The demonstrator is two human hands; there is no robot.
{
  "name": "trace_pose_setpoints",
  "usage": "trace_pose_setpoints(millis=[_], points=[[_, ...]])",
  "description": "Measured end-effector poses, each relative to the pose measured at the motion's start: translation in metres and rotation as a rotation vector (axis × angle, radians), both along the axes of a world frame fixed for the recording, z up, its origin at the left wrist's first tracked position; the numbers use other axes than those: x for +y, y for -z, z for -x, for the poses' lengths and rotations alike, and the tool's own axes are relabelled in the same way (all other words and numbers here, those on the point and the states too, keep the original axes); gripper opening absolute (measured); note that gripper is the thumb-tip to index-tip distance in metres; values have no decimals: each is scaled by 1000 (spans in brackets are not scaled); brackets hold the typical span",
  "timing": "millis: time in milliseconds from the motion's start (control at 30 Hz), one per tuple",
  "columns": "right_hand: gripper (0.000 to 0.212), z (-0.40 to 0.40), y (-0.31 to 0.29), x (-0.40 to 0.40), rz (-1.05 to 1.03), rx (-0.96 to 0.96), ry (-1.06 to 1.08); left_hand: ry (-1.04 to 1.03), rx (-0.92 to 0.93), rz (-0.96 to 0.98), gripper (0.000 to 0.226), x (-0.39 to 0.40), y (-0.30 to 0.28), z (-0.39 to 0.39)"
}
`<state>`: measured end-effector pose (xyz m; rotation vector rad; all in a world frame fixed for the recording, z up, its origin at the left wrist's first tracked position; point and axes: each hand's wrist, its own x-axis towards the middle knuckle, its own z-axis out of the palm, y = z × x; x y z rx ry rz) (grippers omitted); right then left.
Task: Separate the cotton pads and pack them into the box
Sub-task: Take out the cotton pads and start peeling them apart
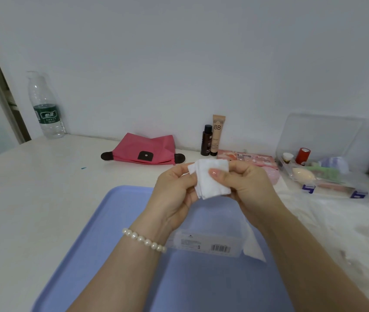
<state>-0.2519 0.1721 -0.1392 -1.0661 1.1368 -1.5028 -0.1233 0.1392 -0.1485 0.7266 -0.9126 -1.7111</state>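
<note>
White table (pixel 43 199), blue tray (pixel 111 221) w/ clear box (pixel 201 244); left hand (pixel 174 194) & right hand (pixel 246 185) both pinching cotton pads (pixel 210 179) above.

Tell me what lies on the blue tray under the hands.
On the blue tray lies a clear packet with a barcode, white pads sticking out beside it. Both wrists cover its far part.

One water bottle (pixel 46 106); one pink pouch (pixel 144 149); one blue tray (pixel 102 233); two upright cosmetic containers, a dark bottle (pixel 207 140) and a BB tube (pixel 217 135); one clear organizer box (pixel 318 154); one small stack of cotton pads (pixel 210 181), exact count unreadable; two hands, left (pixel 174 197) and right (pixel 248 188).
</note>
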Motion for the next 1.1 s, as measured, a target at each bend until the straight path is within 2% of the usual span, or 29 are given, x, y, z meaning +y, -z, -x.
trace_pose_setpoints(millis=[167, 300, 467, 567, 633, 700, 767, 800, 967, 1033, 1100], points=[[17, -3, 1, 1, 16, 45, 66, 61, 29, -6, 18, 4, -4, 1], [21, -3, 2, 0, -4, 93, 97, 82, 21, -9, 21, 4, -3, 0], [14, -4, 3, -1, 23, 248, 162, 126, 43, -39, 29, 4, -4, -3], [21, -7, 1, -1, 44, 402, 285, 149, 68, -33, 30, 6, -6, -2], [35, -5, 3, -3, 6, 453, 341, 126, 38, 7, 19, 7, -5, -1], [44, -3, 1, -4, -78, 250, 224, 115, 45, 1, 15, 7, -4, -1], [36, 0, 0, -4, -159, -96, 30, 118, 68, -13, 17, 4, -3, -2], [31, 2, -1, -4, -193, -197, -23, 116, 79, -17, 18, 3, -3, -2], [22, 7, 2, -3, -213, -182, -62, 123, 137, -16, 19, -1, -2, -3], [16, 4, 2, -4, -197, -194, 25, 117, 137, -21, 19, 0, -2, -2], [8, 4, 3, -7, -154, -192, 208, 72, 120, -26, 16, -2, -1, -3]])
